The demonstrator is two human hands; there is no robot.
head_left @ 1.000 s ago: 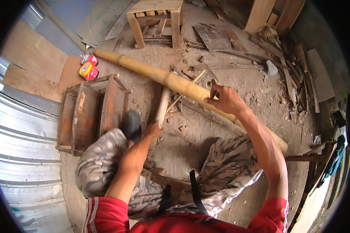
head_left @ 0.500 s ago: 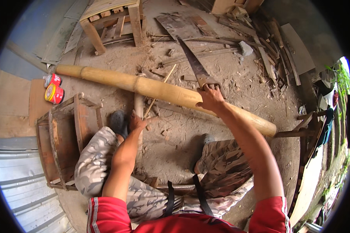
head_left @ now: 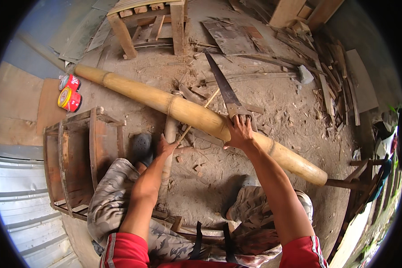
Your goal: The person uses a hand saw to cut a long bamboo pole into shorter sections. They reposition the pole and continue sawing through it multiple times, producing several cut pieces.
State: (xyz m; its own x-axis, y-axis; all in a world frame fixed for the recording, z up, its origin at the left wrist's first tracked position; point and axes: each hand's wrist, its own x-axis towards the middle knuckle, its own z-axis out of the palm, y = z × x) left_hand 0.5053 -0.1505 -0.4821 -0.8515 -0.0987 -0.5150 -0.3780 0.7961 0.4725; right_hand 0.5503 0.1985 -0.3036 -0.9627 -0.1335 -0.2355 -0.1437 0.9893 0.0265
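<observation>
A thick yellow bamboo pole (head_left: 138, 91) slopes across from far left to near right. My right hand (head_left: 240, 133) lies at the pole, its fingers closed over the wooden handle of a handsaw (head_left: 222, 85). The saw's blade points away over the ground beyond the pole. My left hand (head_left: 167, 146) is closed about a thinner round wooden pole (head_left: 164, 181) that runs under the bamboo toward me; its fingertips are partly hidden. Beside its thumb ends a thin stick (head_left: 213, 95) that passes under the bamboo.
A wooden shelf-like frame (head_left: 93, 149) stands at left, near two red cans (head_left: 70, 99). A wooden table (head_left: 177, 29) is at the far side. Scrap boards (head_left: 236, 35) and offcuts lie behind and right. A wooden support (head_left: 350, 183) meets the bamboo's right end.
The view has shifted, so the surroundings sit lower and farther right. My right hand remains at the saw handle, and my left thumb has drawn in closer to the thin pole.
</observation>
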